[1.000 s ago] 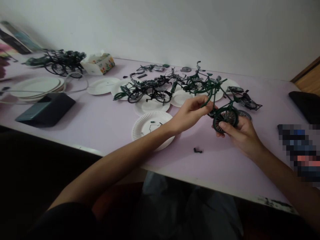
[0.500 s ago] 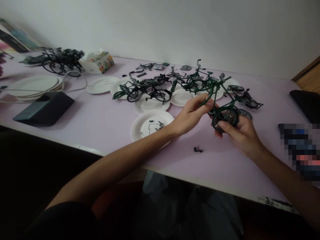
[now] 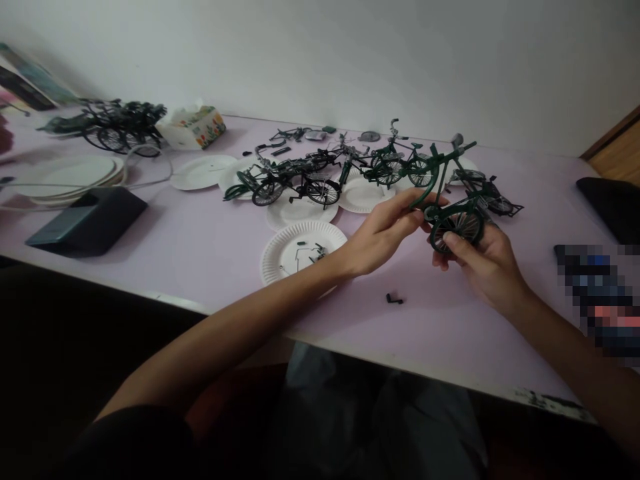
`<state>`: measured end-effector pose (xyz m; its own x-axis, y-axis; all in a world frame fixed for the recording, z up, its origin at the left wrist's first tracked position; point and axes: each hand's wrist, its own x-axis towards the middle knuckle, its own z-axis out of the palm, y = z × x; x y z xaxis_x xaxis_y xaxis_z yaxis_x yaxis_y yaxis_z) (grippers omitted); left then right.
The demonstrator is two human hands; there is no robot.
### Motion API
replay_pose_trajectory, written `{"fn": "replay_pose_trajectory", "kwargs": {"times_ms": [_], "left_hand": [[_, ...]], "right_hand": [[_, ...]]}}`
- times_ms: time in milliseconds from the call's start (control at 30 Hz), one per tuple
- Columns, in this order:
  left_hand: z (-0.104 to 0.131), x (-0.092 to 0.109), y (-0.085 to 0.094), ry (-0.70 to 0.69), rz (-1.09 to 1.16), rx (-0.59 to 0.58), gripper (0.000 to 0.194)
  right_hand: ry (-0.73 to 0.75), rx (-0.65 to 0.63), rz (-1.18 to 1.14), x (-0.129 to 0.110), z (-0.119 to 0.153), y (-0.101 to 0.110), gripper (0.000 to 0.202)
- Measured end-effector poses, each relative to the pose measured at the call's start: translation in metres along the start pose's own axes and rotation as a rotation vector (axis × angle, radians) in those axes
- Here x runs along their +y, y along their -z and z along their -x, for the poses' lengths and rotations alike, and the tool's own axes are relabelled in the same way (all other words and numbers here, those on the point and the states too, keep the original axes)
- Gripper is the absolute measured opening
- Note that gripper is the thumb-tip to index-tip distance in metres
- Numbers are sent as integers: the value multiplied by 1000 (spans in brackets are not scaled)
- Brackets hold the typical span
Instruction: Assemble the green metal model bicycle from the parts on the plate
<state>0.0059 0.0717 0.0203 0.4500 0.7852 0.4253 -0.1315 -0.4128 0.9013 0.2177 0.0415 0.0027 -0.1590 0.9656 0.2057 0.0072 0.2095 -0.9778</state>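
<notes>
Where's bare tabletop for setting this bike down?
Bare tabletop lies between the dark block and the nearest plate, and between the right hand and the black object. Beyond the left hand, model bikes and plates crowd it.

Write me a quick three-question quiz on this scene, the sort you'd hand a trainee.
1. True or false: the right hand has its grip on a wheel of the green model bicycle.

2. Which pattern decorates the tissue box?
A) striped
B) floral
C) checked

3. Fill in the blank: the small black part lies directly on the ____, not on the nearest paper plate.

Key:
1. True
2. B
3. table
</notes>
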Motion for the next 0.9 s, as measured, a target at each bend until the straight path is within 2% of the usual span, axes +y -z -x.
{"fn": "replay_pose_trajectory", "kwargs": {"times_ms": [167, 300, 400, 533, 700, 767, 900], "left_hand": [[-2, 2, 3, -20, 17, 0, 20], [-5, 3, 12, -26, -26, -72, 16], [-5, 4, 14, -30, -20, -109, 19], [-2, 0, 8, -44, 53, -103, 27], [-1, -11, -1, -186, 207, -151, 28], [-1, -12, -3, -246, 210, -151, 29], [1, -9, -2, -278, 151, -160, 24]], "right_hand": [[47, -36, 37, -1, 1, -1, 20], [43, -83, 36, -1, 4, 2, 14], [2, -83, -59, -4, 5, 3, 14], [-35, -99, -175, -13, 2, 1, 10], [-77, -149, -256, -20, -1, 4, 14], [-90, -163, -276, -20, -1, 7, 14], [-134, -201, -315, -19, 0, 10, 13]]}}
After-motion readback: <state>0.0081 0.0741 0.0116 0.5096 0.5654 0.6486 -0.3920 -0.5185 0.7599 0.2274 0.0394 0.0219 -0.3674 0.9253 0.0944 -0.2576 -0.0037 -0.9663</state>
